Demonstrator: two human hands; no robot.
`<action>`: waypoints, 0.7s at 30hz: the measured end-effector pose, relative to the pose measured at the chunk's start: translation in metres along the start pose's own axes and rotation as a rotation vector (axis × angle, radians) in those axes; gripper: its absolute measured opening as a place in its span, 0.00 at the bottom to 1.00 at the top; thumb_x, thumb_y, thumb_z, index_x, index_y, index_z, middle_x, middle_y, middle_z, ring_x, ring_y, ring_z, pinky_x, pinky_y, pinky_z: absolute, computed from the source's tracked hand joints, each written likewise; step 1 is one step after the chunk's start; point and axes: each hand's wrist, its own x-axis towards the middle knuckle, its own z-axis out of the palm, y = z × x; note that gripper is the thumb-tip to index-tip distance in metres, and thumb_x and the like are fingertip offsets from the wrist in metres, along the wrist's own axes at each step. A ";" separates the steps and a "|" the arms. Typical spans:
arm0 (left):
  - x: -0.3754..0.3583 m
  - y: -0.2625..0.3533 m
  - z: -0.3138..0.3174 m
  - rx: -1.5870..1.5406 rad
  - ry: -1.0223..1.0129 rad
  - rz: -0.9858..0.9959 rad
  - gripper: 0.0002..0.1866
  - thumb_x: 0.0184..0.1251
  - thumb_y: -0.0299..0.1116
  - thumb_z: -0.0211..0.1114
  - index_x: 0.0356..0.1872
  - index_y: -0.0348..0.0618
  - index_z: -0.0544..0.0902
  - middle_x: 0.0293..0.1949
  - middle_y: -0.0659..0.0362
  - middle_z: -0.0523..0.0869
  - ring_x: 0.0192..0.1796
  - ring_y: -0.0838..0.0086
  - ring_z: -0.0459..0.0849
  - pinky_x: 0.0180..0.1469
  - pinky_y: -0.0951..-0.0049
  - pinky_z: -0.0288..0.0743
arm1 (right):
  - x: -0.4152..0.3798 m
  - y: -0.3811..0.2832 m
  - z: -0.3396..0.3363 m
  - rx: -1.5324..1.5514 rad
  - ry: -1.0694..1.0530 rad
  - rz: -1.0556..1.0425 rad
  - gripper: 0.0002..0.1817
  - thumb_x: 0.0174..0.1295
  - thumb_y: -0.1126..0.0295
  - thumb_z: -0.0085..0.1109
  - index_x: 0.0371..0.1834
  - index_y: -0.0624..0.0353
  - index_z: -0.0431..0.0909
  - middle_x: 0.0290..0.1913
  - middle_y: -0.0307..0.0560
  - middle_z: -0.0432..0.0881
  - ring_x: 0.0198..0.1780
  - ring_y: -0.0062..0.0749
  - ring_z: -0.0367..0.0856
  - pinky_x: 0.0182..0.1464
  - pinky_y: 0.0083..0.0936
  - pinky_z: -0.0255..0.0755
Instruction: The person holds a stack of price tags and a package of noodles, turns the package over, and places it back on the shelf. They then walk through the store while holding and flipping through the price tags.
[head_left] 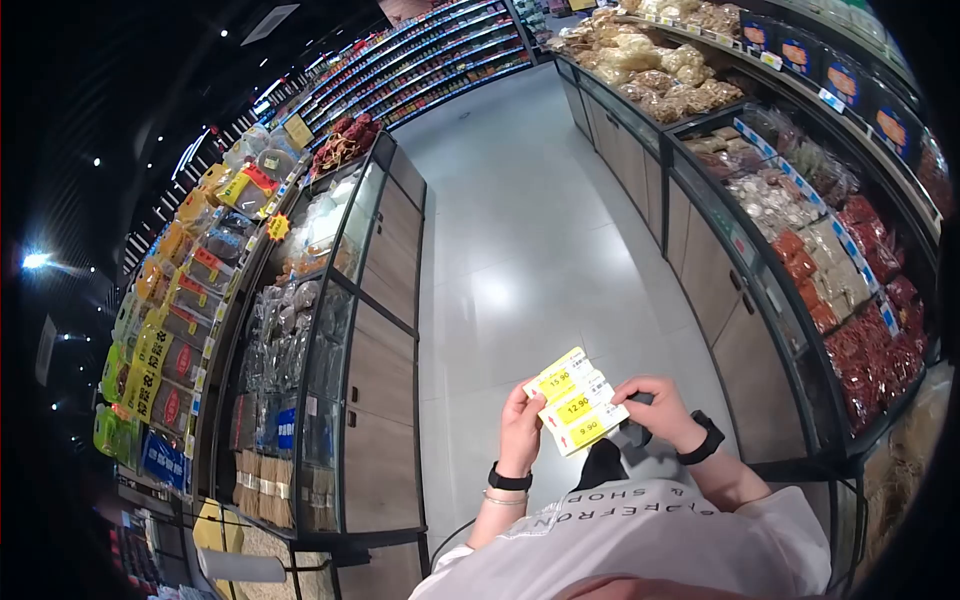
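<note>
Several yellow-and-white price tags (574, 408) are held fanned out in front of my body, with 15.90, 12.90 and 9.90 printed on them. My left hand (521, 428) grips their left edge, thumb on top. At the right edge, the closed fingers of my right hand (658, 408) pinch the tags. Something small and dark shows by the right fingers; I cannot make out what it is. A black band (511, 478) is on my left wrist, and a black watch (703, 438) is on the right.
A tiled aisle floor (500, 250) runs ahead. On the left stands a wood-fronted display case (378, 420) with bagged goods, beside hanging packets (180, 370). Along the right, another case (715, 290) holds bagged dried foods (870, 345). Stocked shelves (420, 65) close the far end.
</note>
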 end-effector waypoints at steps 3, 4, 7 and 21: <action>0.066 0.019 -0.013 -0.067 -0.005 0.029 0.17 0.67 0.25 0.53 0.56 0.39 0.71 0.44 0.60 0.81 0.43 0.80 0.79 0.45 0.81 0.73 | 0.066 0.010 0.002 0.007 -0.020 0.005 0.06 0.52 0.82 0.56 0.31 0.64 0.81 0.34 0.41 0.83 0.37 0.21 0.80 0.42 0.17 0.72; 0.087 0.032 -0.014 -0.042 -0.039 0.087 0.19 0.67 0.24 0.52 0.59 0.39 0.67 0.44 0.59 0.81 0.43 0.80 0.79 0.45 0.80 0.73 | 0.089 0.004 0.004 -0.014 -0.037 0.018 0.06 0.52 0.82 0.56 0.31 0.64 0.81 0.34 0.41 0.83 0.37 0.20 0.80 0.41 0.17 0.72; 0.142 0.063 -0.014 -0.009 -0.080 0.168 0.25 0.67 0.21 0.49 0.65 0.42 0.58 0.44 0.56 0.80 0.43 0.80 0.79 0.45 0.79 0.73 | 0.149 0.008 0.005 -0.024 -0.078 0.034 0.06 0.53 0.82 0.56 0.32 0.64 0.81 0.34 0.40 0.83 0.36 0.17 0.78 0.39 0.15 0.71; 0.440 0.103 -0.053 0.009 -0.043 0.074 0.14 0.64 0.24 0.51 0.47 0.32 0.80 0.44 0.54 0.82 0.49 0.74 0.79 0.51 0.75 0.73 | 0.458 0.094 -0.018 0.157 -0.110 0.006 0.06 0.52 0.84 0.55 0.31 0.65 0.80 0.34 0.41 0.82 0.34 0.17 0.77 0.37 0.14 0.70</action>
